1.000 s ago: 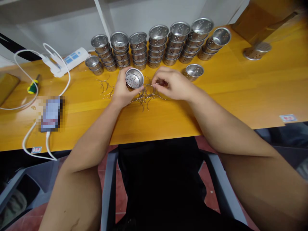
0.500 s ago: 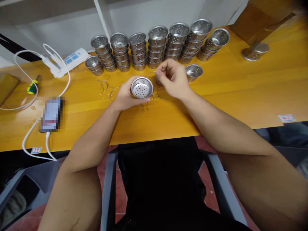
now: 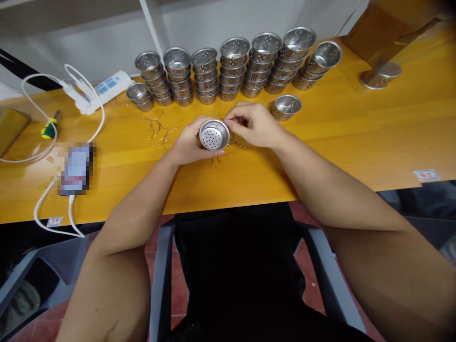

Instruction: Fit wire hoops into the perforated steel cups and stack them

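Holding a perforated cup (image 3: 214, 135) in the left hand (image 3: 188, 144), with fingers clamped round its outer wall and with its mouth tipped toward the camera. Kept well back from the front edge of the yellow counter (image 3: 231, 190), with a broad band of wood in between. Meeting the cup's right rim with the fingertips of the right hand (image 3: 254, 124); cannot tell whether clamped on a wire or only touching the rim. Strewn with curved wires (image 3: 164, 135) to either side of the cup. Bounded behind by a row of stacked cups (image 3: 233, 50), near the right knuckles. Tight at the right wrist, just beside a lone cup (image 3: 286, 107); roomier farther right, toward an upturned cup (image 3: 381, 76). Crossed over the front edge, far left, by a white cable (image 3: 71, 211).
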{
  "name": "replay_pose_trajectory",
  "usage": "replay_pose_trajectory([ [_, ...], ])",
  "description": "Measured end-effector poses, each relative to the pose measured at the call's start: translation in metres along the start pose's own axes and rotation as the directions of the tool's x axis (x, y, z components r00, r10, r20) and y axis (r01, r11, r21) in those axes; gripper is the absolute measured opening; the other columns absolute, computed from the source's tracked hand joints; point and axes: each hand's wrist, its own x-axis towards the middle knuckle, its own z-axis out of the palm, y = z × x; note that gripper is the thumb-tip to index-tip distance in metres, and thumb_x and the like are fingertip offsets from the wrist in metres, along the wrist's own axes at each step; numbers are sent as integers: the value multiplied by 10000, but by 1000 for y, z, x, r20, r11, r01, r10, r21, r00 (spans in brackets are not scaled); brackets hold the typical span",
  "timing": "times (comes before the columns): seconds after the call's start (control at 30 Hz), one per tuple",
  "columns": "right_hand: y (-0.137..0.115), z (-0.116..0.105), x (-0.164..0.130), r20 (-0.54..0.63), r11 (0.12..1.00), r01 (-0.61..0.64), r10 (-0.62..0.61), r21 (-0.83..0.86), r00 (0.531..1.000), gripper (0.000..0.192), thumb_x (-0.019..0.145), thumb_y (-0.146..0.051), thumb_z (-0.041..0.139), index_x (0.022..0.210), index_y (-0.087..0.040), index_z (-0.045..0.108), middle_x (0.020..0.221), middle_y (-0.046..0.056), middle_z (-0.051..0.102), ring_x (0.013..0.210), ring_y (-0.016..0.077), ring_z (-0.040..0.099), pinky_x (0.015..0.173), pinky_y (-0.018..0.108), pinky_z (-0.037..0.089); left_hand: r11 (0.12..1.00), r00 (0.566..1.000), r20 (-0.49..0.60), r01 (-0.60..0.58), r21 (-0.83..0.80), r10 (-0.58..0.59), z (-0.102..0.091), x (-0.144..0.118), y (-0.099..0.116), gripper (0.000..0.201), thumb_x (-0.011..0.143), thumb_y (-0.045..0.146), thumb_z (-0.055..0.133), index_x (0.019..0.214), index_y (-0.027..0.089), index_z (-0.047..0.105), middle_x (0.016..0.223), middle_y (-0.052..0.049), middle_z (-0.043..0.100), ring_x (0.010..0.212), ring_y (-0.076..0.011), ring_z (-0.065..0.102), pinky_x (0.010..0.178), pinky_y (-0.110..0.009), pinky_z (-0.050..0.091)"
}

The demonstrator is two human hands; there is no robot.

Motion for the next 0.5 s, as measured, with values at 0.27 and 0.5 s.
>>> replay_pose_trajectory([
  [0.27,28,8,8,-144,998,18,-8,68,989,651,1120,-906,730,1036,-264,804,867,75,714,774,266,634,813,502,657,998,994,-107,-9,-61,2,8,-3,-25,962,873,720,1084,1615,280,658,1551,-146,803,1445,-378,826,1310,-614,693],
  [0.5,38,14,10,-274,980,107,-59,166,960,642,1149,-905,717,1248,-282,835,833,44,638,712,235,604,706,438,659,986,982,-184,-70,-150,42,18,0,-55,1059,807,849,1086,1575,323,582,1418,-96,766,1253,-319,845,1089,-523,762],
])
